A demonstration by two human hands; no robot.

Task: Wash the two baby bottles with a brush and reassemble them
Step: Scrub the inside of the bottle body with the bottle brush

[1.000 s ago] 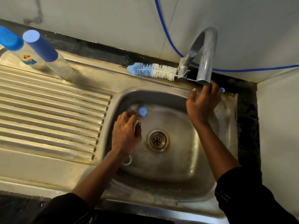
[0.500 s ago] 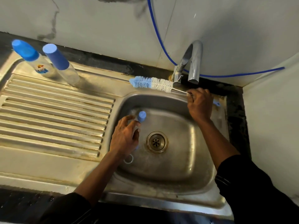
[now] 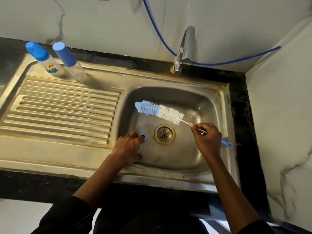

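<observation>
Your right hand [image 3: 206,140] now grips the brush [image 3: 158,112], lifted off the back ledge [image 3: 152,78] to frame centre. Your left hand [image 3: 130,149] curls round a small blue part [image 3: 143,136] beside the drain [image 3: 164,134]. The bottles [image 3: 44,60] stand upper left, so scrubbing can begin.

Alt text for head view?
Right hand grips a bottle brush by its wire handle above the sink basin, while the left hand holds a small blue piece beside the drain. Two blue-capped bottles stand on the drainboard.

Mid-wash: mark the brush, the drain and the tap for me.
brush [image 3: 160,112], head view, on its bristles.
drain [image 3: 164,134], head view, on the strainer centre.
tap [image 3: 184,48], head view, on the spout.
</observation>
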